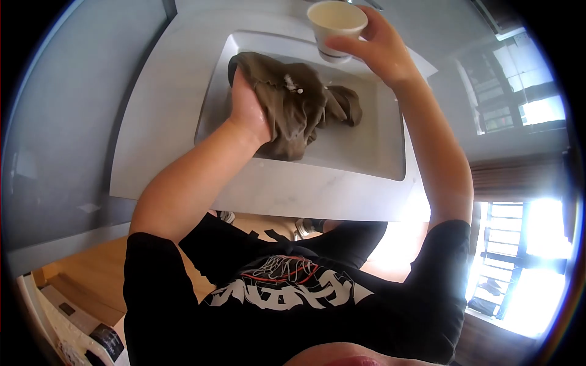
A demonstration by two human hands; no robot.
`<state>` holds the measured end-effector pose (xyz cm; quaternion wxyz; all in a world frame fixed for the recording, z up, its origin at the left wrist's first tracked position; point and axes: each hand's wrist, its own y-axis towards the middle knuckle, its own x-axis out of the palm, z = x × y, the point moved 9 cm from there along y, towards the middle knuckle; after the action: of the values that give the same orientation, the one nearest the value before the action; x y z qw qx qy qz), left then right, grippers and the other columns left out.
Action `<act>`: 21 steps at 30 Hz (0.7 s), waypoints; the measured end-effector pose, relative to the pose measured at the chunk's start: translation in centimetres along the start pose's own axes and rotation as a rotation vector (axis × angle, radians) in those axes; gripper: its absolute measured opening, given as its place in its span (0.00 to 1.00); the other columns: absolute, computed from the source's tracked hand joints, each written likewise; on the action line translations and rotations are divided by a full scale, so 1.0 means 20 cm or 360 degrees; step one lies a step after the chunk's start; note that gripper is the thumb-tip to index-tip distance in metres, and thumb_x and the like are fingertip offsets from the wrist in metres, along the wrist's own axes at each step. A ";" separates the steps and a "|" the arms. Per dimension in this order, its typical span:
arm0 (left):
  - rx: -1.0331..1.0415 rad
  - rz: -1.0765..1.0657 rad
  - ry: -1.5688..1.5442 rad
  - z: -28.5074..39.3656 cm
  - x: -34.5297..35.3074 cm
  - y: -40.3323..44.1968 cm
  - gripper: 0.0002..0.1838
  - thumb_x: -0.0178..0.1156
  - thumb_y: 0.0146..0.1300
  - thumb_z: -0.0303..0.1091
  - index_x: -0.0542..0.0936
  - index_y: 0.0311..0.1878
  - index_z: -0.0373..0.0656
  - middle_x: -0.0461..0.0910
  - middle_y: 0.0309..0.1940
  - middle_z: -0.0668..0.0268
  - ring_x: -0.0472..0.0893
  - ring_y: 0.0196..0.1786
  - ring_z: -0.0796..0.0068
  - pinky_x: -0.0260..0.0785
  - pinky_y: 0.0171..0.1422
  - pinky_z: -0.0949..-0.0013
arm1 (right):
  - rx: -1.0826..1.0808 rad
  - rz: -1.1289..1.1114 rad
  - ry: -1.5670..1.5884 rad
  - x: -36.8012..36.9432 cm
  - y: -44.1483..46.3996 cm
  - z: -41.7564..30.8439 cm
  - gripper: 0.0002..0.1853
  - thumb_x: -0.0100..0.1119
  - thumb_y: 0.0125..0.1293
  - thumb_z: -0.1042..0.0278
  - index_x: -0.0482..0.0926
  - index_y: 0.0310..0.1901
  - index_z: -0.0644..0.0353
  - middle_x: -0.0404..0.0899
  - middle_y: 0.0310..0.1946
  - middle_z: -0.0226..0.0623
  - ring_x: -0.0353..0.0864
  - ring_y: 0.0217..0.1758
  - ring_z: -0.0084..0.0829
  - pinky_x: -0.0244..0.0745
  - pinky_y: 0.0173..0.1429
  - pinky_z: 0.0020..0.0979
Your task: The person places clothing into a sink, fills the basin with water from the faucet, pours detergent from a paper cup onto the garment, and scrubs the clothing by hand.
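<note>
Left hand [249, 113] reaches beneath a brown cloth [299, 116] over the sink [379, 146], its hidden fingers' grip impossible to tell, while the right hand [383, 52] pinches a white cup [329, 44] between thumb and fingers. The soft, limp cloth, probably heavy if wet, suits gathered folds; the light cup likely dents, favoring gentle hold below its rim.

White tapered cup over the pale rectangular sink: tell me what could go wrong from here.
The white tapered cup is gripped by its side in the right hand, so it might slip into the pale rectangular sink. Small white clumps sit on the rumpled olive-brown cloth and could slide off if the left hand shifts. The cloth reaches the sink's near edge; if wet, it may drip on the counter.
</note>
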<state>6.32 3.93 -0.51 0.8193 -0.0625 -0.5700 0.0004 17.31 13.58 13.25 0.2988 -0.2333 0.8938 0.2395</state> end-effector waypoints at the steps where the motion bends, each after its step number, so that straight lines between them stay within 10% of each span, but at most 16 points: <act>1: 0.0001 0.0060 0.0025 0.00 -0.03 0.01 0.38 0.38 0.69 0.66 0.73 0.59 0.39 0.77 0.54 0.54 0.77 0.56 0.53 0.72 0.62 0.52 | -0.0031 -0.0056 0.0113 0.05 0.07 -0.02 0.38 0.77 0.52 0.59 0.70 0.62 0.67 0.80 0.52 0.42 0.79 0.55 0.32 0.75 0.58 0.32; 9: 0.0029 0.0526 0.0116 -0.02 -0.30 0.13 0.25 0.44 0.73 0.56 0.77 0.50 0.43 0.80 0.44 0.61 0.80 0.46 0.66 0.77 0.51 0.61 | -0.0196 -0.0314 0.0450 0.53 0.61 -0.16 0.30 0.77 0.49 0.60 0.79 0.48 0.75 0.84 0.43 0.47 0.82 0.47 0.34 0.76 0.54 0.34; 21: 0.0116 0.0537 0.0140 0.03 -0.19 0.09 0.21 0.44 0.74 0.52 0.76 0.46 0.45 0.79 0.40 0.63 0.78 0.42 0.68 0.75 0.46 0.65 | -0.0139 -0.0415 0.0135 1.03 0.96 0.10 0.47 0.79 0.49 0.48 0.67 0.63 0.73 0.77 0.55 0.50 0.75 0.61 0.39 0.70 0.65 0.36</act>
<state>4.44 5.43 -4.06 0.8335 -0.1275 -0.5146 0.1557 -7.22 23.98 4.09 0.2789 -0.3701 0.8565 0.2272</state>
